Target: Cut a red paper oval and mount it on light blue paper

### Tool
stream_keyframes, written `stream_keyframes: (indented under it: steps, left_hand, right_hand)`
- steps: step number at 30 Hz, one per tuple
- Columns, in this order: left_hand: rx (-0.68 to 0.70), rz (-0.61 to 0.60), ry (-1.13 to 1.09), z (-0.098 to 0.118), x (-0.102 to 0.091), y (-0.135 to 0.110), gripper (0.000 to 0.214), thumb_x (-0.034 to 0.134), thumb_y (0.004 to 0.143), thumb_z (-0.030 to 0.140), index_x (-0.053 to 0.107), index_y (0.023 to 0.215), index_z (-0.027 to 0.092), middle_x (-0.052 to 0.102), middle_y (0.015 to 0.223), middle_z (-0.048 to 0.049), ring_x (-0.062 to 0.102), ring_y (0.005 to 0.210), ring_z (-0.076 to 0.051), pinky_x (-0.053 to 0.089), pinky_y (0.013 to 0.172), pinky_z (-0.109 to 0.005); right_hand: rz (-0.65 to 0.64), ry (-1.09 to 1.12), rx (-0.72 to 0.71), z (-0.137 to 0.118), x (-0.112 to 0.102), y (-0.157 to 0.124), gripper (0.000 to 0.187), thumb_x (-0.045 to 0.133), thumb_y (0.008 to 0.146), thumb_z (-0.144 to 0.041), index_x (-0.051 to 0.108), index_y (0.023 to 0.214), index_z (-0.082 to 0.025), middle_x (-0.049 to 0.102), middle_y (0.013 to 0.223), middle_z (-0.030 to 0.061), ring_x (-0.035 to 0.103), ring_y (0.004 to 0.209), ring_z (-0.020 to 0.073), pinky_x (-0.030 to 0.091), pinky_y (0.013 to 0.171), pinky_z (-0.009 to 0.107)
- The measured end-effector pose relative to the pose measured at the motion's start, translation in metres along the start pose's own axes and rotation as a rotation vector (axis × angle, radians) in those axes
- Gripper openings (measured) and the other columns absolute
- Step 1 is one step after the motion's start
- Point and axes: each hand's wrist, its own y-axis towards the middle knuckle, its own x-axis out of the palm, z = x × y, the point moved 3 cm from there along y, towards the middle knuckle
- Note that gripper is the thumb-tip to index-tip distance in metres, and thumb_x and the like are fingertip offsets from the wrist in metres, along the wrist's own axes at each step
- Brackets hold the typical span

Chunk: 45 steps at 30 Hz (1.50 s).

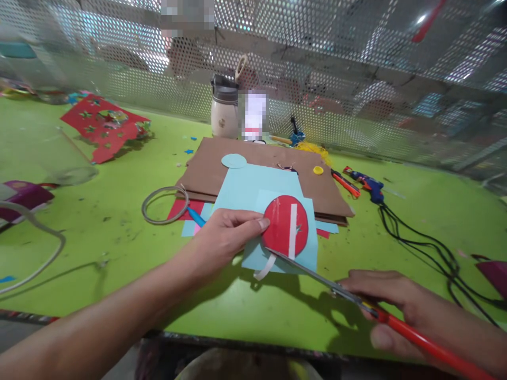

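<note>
My left hand (227,235) is closed in a pinch on a light blue paper sheet (307,250) that carries a red circle (284,227) with a white strip (293,230) across it. A loose end of the white strip curls below the sheet's lower edge. My right hand (390,309) grips red-handled scissors (356,301); their blade tips reach the lower left edge of the red circle. Under the held sheet lie a larger blue sheet (253,184) and a brown paper bag (253,155).
On the green table (99,221) lie a tape ring (160,205), a red cut-out card (103,126), a blue glue gun (370,186) with a black cord, a red cutter (345,183), a yellow cap (318,170) and a white jar (224,111). Perforated metal screen behind.
</note>
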Motion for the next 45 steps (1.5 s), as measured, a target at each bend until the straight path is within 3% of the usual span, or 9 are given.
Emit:
stream_keyframes:
  steps: [7,14,25,36,45]
  left_hand:
    - [-0.005,0.026,-0.025,0.001,0.001,0.003,0.032,0.064,0.084,0.040,0.063,0.065,0.015,0.042,0.055,0.0044,0.029,0.048,-0.007,0.022,0.046,-0.022]
    - [0.002,0.060,-0.029,0.004,0.002,0.002,0.036,0.062,0.086,0.035,0.052,0.057,0.016,0.034,0.049,0.0073,0.022,0.043,-0.006,0.014,0.042,-0.022]
    - [0.016,0.027,-0.031,0.005,0.005,0.002,0.036,0.063,0.086,0.035,0.054,0.059,0.015,0.035,0.048,0.0080,0.020,0.042,-0.004,0.013,0.039,-0.020]
    - [-0.011,0.031,0.008,0.004,0.004,0.002,0.035,0.065,0.083,0.041,0.058,0.060,0.015,0.036,0.050,0.0072,0.020,0.044,-0.005,0.012,0.041,-0.021]
    - [-0.010,0.020,0.034,0.001,0.002,0.003,0.032,0.062,0.085,0.041,0.063,0.066,0.015,0.045,0.058,0.0031,0.029,0.050,-0.008,0.020,0.047,-0.022]
  right_hand:
    - [0.021,-0.028,-0.021,-0.002,0.000,0.003,0.022,0.065,0.081,-0.040,0.074,0.090,-0.023,0.071,0.078,0.0048,0.066,0.068,0.0217,0.053,0.058,0.026]
    - [0.026,0.040,0.002,-0.006,0.002,-0.002,0.034,0.065,0.081,-0.039,0.073,0.110,-0.025,0.073,0.087,0.0047,0.067,0.073,0.0220,0.054,0.061,0.026]
    - [-0.036,0.057,-0.021,0.006,0.003,0.000,0.021,0.064,0.083,-0.037,0.071,0.096,-0.021,0.071,0.088,0.0045,0.065,0.076,0.0209,0.050,0.062,0.024]
    - [-0.053,0.050,-0.019,0.007,0.005,0.002,0.029,0.063,0.084,-0.046,0.067,0.094,-0.019,0.063,0.082,0.0035,0.058,0.073,0.0190,0.047,0.062,0.023]
    - [-0.045,0.029,0.006,0.010,0.004,0.003,0.030,0.062,0.084,-0.047,0.069,0.094,-0.019,0.065,0.084,0.0044,0.059,0.075,0.0207,0.047,0.063,0.024]
